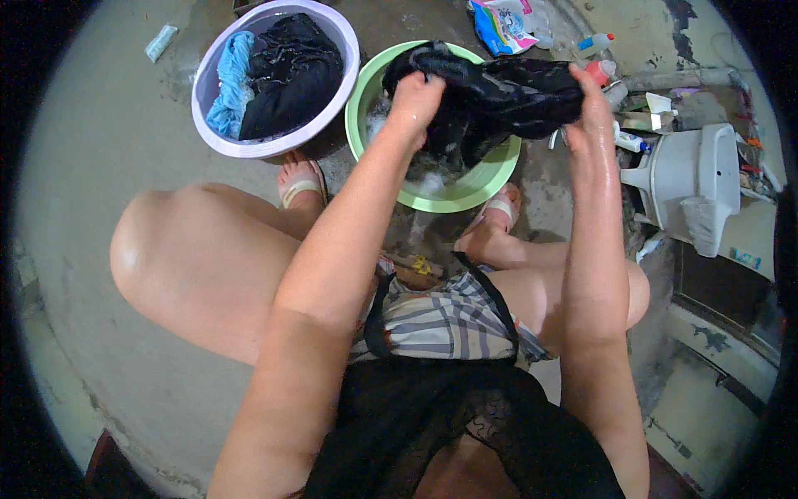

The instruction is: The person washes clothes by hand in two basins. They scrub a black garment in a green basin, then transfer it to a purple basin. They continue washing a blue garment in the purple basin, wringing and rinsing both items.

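A wet black garment (499, 93) is stretched between my two hands above a light green plastic basin (511, 163). My left hand (419, 103) grips its left part in a fist over the basin. Its right end is in my right hand (587, 109), out past the basin's right rim. Part of the cloth hangs down into the basin, where sudsy water (430, 182) shows near the front. To the left stands a pale purple basin (206, 118), holding a twisted light blue cloth (232, 84) and a dark garment (290, 81).
Beyond the green basin lies a detergent bag (505, 28), with a small bottle (595, 43) to its right. A white washbasin (686, 174) and assorted containers line the right side. My feet (302, 181) flank the green basin on the concrete floor (156, 156). A small packet (161, 43) lies far left.
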A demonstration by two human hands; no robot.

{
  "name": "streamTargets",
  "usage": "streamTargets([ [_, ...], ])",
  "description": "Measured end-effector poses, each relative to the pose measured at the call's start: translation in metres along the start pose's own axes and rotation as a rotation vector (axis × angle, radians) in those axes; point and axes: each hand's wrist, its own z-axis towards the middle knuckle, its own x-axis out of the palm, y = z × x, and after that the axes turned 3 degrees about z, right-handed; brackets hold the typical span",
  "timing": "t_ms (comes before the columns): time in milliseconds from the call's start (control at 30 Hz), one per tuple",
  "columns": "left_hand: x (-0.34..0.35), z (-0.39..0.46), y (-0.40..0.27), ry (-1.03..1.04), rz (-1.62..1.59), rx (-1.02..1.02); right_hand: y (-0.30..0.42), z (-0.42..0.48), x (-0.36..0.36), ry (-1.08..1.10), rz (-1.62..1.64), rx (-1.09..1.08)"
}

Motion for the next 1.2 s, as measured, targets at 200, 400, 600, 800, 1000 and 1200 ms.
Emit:
streamTargets([
  [200, 0.0, 0.016, -0.031, 0.116, -0.184, -0.057, -0.033, -0.003, -0.003, 0.103, -0.338, 0.172],
  [400, 0.005, 0.03, -0.056, 0.288, -0.405, -0.119, -0.049, -0.07, 0.019, 0.402, -0.838, -0.199],
  [600, 0.045, 0.018, -0.084, 0.59, -0.421, -0.243, -0.08, -0.054, 0.033, 0.099, -0.783, -0.374],
  [800, 0.015, 0.028, -0.079, 0.229, 0.252, 0.038, -0.043, -0.038, 0.026, 0.1, -0.286, -0.209],
  [1000, -0.056, 0.044, 0.037, 0.181, 0.774, 0.039, 0.007, -0.038, 0.026, 0.188, -0.027, -0.182],
  [1200, 0.013, 0.009, 0.073, 0.209, 0.749, 0.481, 0.061, -0.043, 0.029, 0.158, 0.169, -0.162],
])
